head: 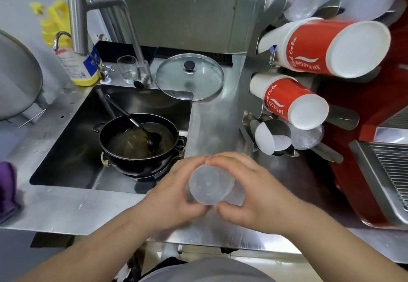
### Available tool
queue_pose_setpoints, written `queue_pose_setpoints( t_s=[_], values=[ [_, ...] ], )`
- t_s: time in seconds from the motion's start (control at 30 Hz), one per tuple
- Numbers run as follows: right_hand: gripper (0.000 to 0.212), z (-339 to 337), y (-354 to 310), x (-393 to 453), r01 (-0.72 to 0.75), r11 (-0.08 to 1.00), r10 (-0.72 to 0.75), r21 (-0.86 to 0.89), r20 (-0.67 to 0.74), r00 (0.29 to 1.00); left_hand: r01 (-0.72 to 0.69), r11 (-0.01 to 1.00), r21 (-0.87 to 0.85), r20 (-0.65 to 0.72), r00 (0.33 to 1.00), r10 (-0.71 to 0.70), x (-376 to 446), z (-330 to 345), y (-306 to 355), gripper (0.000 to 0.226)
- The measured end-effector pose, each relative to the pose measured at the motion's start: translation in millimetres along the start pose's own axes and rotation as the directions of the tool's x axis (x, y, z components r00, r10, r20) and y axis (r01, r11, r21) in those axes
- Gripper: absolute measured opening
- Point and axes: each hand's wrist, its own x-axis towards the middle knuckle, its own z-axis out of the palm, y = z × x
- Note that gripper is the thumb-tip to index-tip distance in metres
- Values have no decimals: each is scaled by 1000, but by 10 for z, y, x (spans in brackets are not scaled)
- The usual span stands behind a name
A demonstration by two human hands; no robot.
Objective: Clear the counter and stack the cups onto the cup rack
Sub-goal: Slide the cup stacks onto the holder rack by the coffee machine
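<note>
Brushed steel counter (212,113), scuffed and dull, runs beyond and below the fingers. Recessed dark sink (66,144) lies left of the left-hand fingers; in it a round black pot (141,147) of brown liquid, with a black ladle (152,140) leaning inside. Steel cup rack (249,96) stands up and to the right of the fingers — it carries two sideways stacks of red-and-white paper cups (326,49), clear plastic cups above, and a lower tube showing white discs. Round glass lid (189,76) with black knob lies flat on the counter, well beyond the fingertips.

Left hand (174,193) and right hand (251,193) both curl around a translucent plastic cup stack (210,184), smooth and cylindrical, base toward the camera; forefingers meet above it, thumbs nearly meet below. The stack is held just above the counter's front edge, apart from the rack.
</note>
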Motion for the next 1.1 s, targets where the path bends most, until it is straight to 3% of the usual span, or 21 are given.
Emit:
queue_pose_setpoints(
  t_s=[0.23, 0.47, 0.6, 0.73, 0.87, 0.97, 1.1],
  values=[
    [72, -492, -113, 133, 97, 995, -98, -17, -203, 974, -196, 968, 157, -44, 978, 205, 461, -327, 576, 59],
    [73, -1010, -362, 236, 176, 980, -201, -98, -422, 884, -319, 896, 309, -22, 939, 342, 867, -674, 1199, 59],
    [75, -1293, -534, 276, 197, 976, -213, -87, -529, 822, -420, 823, 383, -94, 869, 487, 984, -811, 1641, 68],
    [76, -1559, -656, 292, 224, 967, -251, -119, -582, 773, -500, 765, 407, -42, 826, 562, 1181, -956, 1962, 65],
    [79, -1870, -733, 293, 261, 945, -326, -199, -660, 677, -598, 622, 505, 0, 721, 693, 1388, -1071, 2301, 80],
    [73, -2116, -746, 295, 279, 935, -347, -219, -726, 594, -649, 537, 539, 12, 643, 765, 1607, -1107, 2531, 78],
    [70, -2384, -690, 249, 179, 963, -267, -201, -795, 545, -661, 524, 537, 41, 641, 767, 1919, -1068, 2756, 79]
  ],
)
